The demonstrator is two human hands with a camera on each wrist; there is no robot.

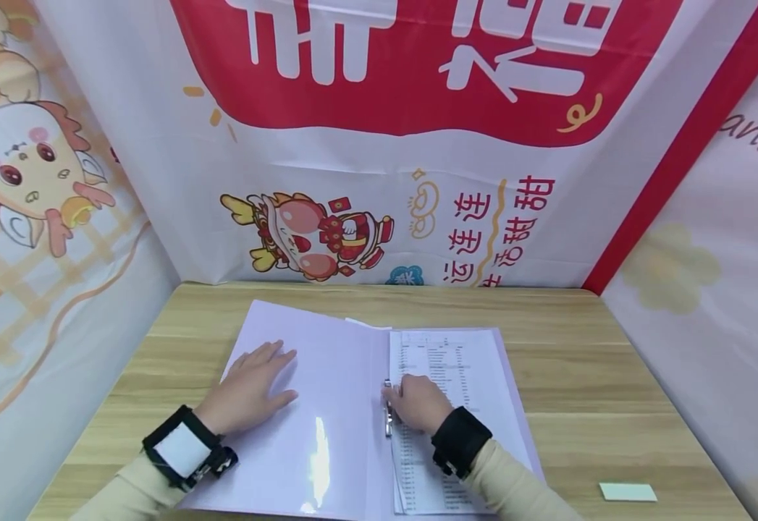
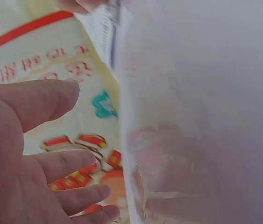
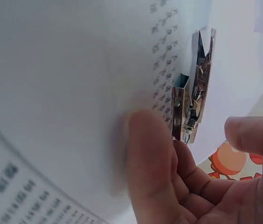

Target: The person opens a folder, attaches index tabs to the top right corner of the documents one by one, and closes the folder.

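Observation:
A glossy lilac folder (image 1: 313,449) lies spread out on the table. On its left cover my left hand (image 1: 248,387) rests with fingers spread; in the left wrist view its fingertips (image 2: 104,190) are by their own reflection. Printed sheets (image 1: 470,427) lie on the folder's right side, under a metal clip (image 1: 388,420) beside the spine. Bent fingers of my right hand (image 1: 420,401) touch the sheets next to this clip. In the right wrist view the thumb (image 3: 250,133) stands apart from the clip, and one finger (image 3: 150,154) lies on the paper.
A small pale green slip (image 1: 628,492) lies on the wooden table (image 1: 587,391), right of the folder. Behind the table hangs a red and white printed cloth (image 1: 365,155); patterned cloths also line both sides.

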